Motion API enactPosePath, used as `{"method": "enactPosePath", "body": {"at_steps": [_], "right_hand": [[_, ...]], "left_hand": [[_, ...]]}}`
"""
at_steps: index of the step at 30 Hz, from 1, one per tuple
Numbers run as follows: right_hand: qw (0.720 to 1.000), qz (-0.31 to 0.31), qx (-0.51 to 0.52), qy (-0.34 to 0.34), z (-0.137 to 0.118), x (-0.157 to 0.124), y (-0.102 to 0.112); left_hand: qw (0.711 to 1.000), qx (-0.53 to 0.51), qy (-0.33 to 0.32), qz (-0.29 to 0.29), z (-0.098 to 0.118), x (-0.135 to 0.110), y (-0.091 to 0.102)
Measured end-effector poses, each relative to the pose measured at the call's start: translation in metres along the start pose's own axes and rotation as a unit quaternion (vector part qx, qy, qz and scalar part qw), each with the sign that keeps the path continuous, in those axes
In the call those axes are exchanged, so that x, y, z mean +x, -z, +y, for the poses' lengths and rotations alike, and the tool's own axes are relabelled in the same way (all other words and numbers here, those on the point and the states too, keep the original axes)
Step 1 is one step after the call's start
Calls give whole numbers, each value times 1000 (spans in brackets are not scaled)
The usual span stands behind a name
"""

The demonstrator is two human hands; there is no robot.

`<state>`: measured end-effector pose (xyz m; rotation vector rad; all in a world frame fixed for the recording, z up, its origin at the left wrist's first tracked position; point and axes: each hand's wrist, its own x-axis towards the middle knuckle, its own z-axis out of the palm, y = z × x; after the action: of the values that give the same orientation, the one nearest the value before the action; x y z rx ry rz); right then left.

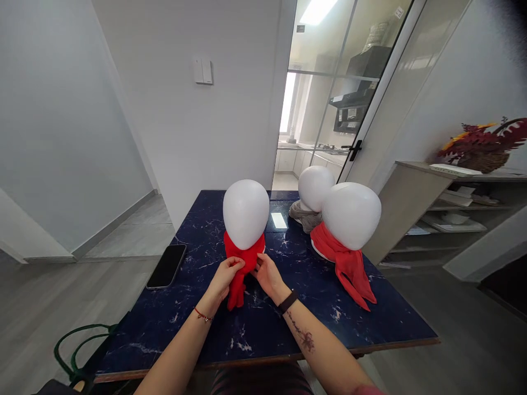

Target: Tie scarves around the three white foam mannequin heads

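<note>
A white foam mannequin head stands near the middle of the dark blue marbled table, with a red scarf wrapped round its neck and hanging down in front. My left hand pinches the scarf at the knot from the left. My right hand pinches it from the right. Both hands have their fingers closed on the red cloth just below the head.
Another white head with a red scarf stands at the right, and a third with a grey scarf behind it. A black phone lies at the table's left edge. A shelf unit is to the right, a green-handled bag lower left.
</note>
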<state>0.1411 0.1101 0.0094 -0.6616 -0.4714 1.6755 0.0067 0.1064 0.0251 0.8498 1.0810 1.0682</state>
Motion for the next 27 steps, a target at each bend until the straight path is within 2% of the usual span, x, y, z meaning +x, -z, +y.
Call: {"method": "enactPosePath", "body": {"at_steps": [4,9,12,17,22,27], "right_hand": [[1000,-19,-1,25,2,2,-3],[998,12,-10,65,-1,7,-2],[999,-7,-11,50,-5,10,0],[999,-14,-38,30,-7,12,5],[997,-35,-48,49,-7,11,3],[998,-35,-33,40,-13,8,-4]], "left_hand": [[998,56,-40,12,-2,3,-1],[989,125,-69,42,-7,11,2],[984,147,-88,51,-8,13,2],[979,120,-156,49,-5,11,-2],[985,130,-109,24,-2,13,-7],[988,127,-90,13,-1,15,-13]]}}
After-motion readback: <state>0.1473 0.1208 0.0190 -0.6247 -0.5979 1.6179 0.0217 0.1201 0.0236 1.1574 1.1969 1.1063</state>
